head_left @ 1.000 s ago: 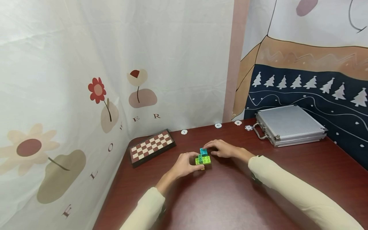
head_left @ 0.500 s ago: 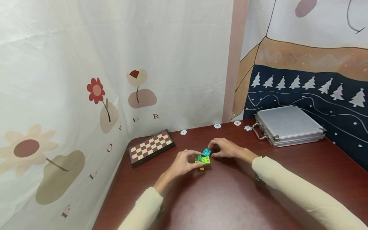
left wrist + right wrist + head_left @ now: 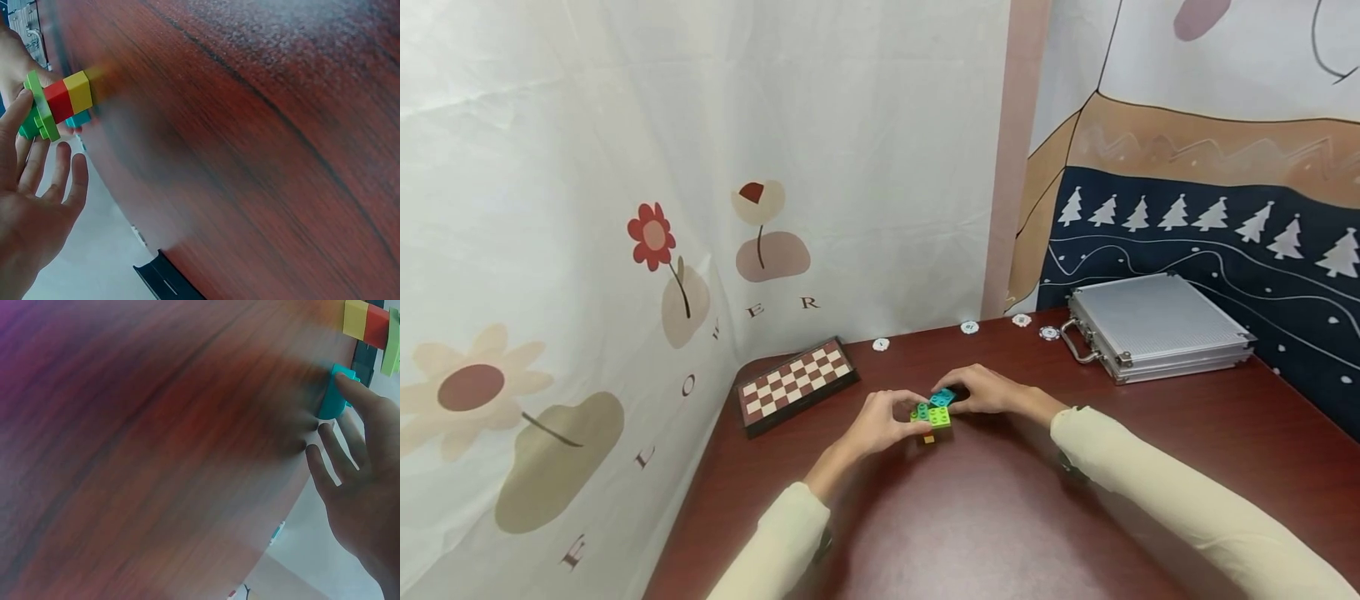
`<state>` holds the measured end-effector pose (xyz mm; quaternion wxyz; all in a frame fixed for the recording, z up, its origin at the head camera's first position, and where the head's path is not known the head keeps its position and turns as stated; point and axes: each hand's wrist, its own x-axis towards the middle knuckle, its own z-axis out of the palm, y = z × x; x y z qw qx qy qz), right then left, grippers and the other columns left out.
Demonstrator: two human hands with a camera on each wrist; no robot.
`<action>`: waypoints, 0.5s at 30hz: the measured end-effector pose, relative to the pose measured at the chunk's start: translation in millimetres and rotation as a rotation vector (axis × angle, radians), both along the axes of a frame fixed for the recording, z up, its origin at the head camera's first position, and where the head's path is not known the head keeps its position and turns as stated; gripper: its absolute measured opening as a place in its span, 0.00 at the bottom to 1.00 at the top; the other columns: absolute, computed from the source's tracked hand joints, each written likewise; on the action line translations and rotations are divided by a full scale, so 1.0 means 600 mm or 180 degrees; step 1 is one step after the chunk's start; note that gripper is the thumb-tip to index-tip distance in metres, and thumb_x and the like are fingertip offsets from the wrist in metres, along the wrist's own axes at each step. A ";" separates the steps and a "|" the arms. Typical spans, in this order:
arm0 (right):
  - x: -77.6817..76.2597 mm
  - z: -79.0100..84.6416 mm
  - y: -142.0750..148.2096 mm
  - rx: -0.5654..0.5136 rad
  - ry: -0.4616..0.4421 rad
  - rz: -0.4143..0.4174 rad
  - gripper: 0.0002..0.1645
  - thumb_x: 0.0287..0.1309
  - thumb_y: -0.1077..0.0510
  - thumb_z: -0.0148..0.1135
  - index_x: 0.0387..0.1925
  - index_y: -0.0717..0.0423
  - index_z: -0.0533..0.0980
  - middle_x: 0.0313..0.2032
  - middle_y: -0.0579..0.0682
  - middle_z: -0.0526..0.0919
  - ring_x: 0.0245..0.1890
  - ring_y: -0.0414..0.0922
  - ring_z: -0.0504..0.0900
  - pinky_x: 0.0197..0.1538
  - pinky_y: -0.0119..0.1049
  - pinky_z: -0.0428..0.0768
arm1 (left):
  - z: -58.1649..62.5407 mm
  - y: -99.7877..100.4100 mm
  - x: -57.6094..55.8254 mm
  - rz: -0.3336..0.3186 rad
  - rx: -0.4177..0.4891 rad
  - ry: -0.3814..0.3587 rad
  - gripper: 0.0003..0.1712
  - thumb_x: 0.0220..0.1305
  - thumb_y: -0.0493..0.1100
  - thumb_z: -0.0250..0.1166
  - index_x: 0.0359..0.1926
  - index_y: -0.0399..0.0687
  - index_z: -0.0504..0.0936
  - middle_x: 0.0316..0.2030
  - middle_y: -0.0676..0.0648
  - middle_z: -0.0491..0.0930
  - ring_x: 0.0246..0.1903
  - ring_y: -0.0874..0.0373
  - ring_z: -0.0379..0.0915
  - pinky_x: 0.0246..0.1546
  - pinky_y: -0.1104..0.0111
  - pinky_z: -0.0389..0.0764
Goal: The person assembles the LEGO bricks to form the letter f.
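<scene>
In the head view, my left hand [image 3: 883,423] grips a stack of toy building bricks between thumb and fingers. A yellow brick [image 3: 78,91] forms its bottom, a red brick [image 3: 58,101] sits on that, and a wide lime-green brick [image 3: 939,417] lies across them. On the lime one is a darker green brick [image 3: 922,410]. Just behind the stack, my right hand [image 3: 983,390] pinches a teal brick [image 3: 942,398] between thumb and index finger. This brick has a rounded side in the right wrist view and stands low at the table, its studs upward.
A checkered game board [image 3: 795,379] lies at the back left of the dark red table [image 3: 1000,517]. Several poker chips, one a white chip [image 3: 969,328], line the back edge. A silver case [image 3: 1161,325] stands at the back right, before the patterned cloth [image 3: 880,167].
My right hand has turned the teal brick at an angle and shifted it right, then slightly back toward the stack. My left hand stays almost still around the stack.
</scene>
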<state>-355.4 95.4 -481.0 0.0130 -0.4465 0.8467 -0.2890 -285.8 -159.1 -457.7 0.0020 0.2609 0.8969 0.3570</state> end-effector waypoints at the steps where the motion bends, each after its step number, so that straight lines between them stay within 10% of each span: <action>1: 0.000 0.000 0.000 0.0002 0.0001 -0.0032 0.23 0.62 0.56 0.75 0.58 0.56 0.83 0.53 0.49 0.87 0.53 0.45 0.83 0.59 0.47 0.81 | 0.001 0.000 0.000 0.0003 0.0014 -0.0023 0.20 0.60 0.50 0.79 0.52 0.50 0.89 0.43 0.53 0.89 0.44 0.59 0.84 0.48 0.58 0.84; 15: 0.012 0.001 0.026 0.0052 -0.0006 -0.0268 0.19 0.59 0.52 0.78 0.51 0.51 0.86 0.46 0.43 0.87 0.42 0.40 0.81 0.50 0.39 0.82 | 0.002 0.001 0.001 0.0047 0.0055 -0.0110 0.23 0.59 0.50 0.79 0.53 0.44 0.89 0.40 0.53 0.89 0.40 0.59 0.85 0.44 0.64 0.84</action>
